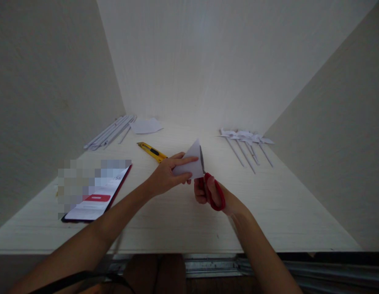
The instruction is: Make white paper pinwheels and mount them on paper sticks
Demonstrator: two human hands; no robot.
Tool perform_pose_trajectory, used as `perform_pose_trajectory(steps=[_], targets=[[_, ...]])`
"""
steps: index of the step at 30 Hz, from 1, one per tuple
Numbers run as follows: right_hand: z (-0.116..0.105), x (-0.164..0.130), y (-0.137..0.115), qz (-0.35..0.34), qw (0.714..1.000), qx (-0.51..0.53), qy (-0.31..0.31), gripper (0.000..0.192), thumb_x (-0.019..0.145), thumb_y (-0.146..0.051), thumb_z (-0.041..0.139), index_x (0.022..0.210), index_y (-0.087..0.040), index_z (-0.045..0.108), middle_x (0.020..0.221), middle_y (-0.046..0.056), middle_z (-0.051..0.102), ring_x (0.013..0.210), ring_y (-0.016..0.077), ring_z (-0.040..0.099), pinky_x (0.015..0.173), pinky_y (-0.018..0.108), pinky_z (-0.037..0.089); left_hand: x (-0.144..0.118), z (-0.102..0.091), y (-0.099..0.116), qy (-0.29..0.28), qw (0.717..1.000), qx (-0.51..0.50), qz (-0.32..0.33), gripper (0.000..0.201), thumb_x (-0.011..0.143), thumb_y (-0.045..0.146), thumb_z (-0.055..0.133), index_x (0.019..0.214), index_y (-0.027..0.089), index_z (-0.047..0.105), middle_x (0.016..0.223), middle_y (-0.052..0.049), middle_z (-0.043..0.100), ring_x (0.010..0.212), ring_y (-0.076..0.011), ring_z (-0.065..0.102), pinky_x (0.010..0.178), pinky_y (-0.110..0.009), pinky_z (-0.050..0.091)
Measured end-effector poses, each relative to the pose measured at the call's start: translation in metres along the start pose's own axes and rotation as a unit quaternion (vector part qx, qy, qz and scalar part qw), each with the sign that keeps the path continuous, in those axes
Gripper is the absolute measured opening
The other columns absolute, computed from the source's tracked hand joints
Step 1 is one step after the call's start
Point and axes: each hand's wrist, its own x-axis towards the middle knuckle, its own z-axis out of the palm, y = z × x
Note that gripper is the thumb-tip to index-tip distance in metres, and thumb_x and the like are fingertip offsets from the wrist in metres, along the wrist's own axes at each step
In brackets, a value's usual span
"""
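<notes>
In the head view, the left hand [165, 176] pinches a folded white paper piece [191, 162] above the middle of the pale tabletop [183, 220], its grip closed on the paper's left edge. The right hand [209, 192] has its fingers through the red-handled scissors [213, 191], grip closed on the handles, blade lying along the paper's right edge. A yellow utility knife [151, 151] lies just behind the left hand. A phone [99, 196] rests at left, rolled paper sticks [111, 131] lie far left, and small paper pinwheels [247, 145] far right.
</notes>
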Motion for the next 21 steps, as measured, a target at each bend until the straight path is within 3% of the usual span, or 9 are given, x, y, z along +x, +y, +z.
perform_pose_trajectory(steps=[6,21], targets=[[-0.001,0.001,0.003,-0.008,1.0,-0.01,0.004,0.048,0.08,-0.065,0.03,0.079,-0.018,0.04,0.063,-0.005,0.024,0.05,0.0067,0.02,0.045,0.025,0.016,0.0,0.0,0.003,0.007,1.0,0.018,0.001,0.043,0.073,0.017,0.059,0.116,0.016,0.056,0.098,-0.005,0.051,0.053,-0.0026,0.056,0.052,-0.017,0.053],[-0.001,0.006,0.011,-0.009,1.0,-0.005,0.024,0.048,0.08,-0.065,0.03,0.073,-0.019,0.038,0.057,-0.007,0.02,0.046,0.0061,0.017,0.042,0.022,0.016,0.0,0.0,0.003,0.008,0.999,0.05,-0.007,0.045,0.073,0.019,0.059,0.118,0.015,0.055,0.078,-0.001,0.058,0.052,-0.0054,0.057,0.055,-0.021,0.053]])
